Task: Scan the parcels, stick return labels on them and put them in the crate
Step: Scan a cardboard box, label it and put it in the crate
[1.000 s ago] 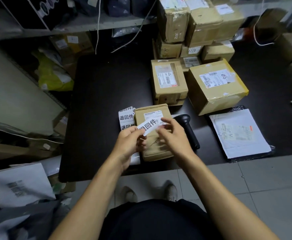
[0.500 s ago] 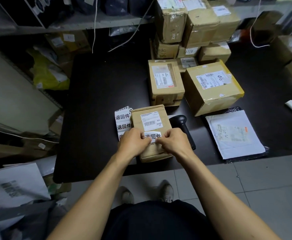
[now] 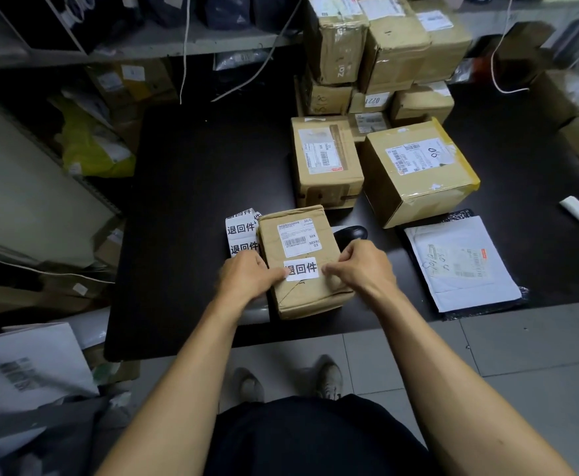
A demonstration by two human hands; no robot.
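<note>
Lower centre of frame, on worktop point(image 3: 185, 207): brown parcel point(image 3: 303, 266), return label point(image 3: 302, 269) stuck on top. Left hand point(image 3: 246, 274) and right hand point(image 3: 360, 266) fingers curled, pressing label edges, gripping nothing.

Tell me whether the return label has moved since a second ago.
Yes. The return label went from held above the parcel down onto its top, just below the shipping label.

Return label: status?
Both hands, left and right, pressing return label flat on small brown parcel. Scanner behind right hand. No crate in view.
</note>
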